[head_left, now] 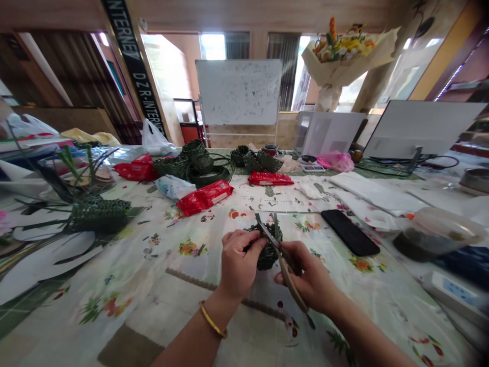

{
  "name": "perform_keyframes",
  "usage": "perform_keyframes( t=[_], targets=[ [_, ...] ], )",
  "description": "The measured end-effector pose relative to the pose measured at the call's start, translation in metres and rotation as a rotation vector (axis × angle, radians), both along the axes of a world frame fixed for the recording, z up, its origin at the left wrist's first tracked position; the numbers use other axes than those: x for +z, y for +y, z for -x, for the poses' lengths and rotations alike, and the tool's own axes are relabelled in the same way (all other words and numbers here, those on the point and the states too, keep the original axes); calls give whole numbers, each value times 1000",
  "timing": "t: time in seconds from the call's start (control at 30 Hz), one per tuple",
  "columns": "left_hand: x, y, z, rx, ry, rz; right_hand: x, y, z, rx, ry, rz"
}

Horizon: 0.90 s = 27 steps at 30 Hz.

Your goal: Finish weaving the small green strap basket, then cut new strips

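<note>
My left hand (237,261) is closed around a small dark green woven basket (268,255), held just above the flowered tablecloth (160,265). My right hand (310,279) grips a pair of scissors (282,260) with tan handles. The blades point up and away, crossing the basket's rim. A thin green strip sticks up from the basket beside the blades. A gold bangle circles my left wrist.
A black phone (349,232) lies right of my hands. Red packets (204,196), more woven green baskets (198,160) and loose strips sit further back. A larger woven piece (97,214) lies at left. Plastic containers (435,234) stand at right; a whiteboard (239,92) stands behind.
</note>
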State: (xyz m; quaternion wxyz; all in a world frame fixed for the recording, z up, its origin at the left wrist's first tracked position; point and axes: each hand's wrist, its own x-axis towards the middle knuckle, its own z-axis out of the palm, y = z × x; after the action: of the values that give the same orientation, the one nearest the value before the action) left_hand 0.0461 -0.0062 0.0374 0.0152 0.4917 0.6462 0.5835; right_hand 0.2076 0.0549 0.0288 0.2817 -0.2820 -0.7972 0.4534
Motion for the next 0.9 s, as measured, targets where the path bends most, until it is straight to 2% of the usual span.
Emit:
perform_keyframes(
  t=[0.13, 0.4, 0.6, 0.77, 0.9],
  targets=[
    [1, -1, 0, 6, 22, 1, 5, -3, 1, 32, 6, 40],
    [-2, 1, -2, -4, 30, -11, 1, -3, -1, 119, 95, 152],
    [-2, 1, 0, -5, 36, -12, -2, -3, 0, 57, 27, 92],
    [-5, 0, -2, -18, 58, -15, -3, -5, 1, 84, 88, 96],
    [-5, 1, -2, -13, 71, -16, -1, -5, 0, 59, 29, 73]
  ],
)
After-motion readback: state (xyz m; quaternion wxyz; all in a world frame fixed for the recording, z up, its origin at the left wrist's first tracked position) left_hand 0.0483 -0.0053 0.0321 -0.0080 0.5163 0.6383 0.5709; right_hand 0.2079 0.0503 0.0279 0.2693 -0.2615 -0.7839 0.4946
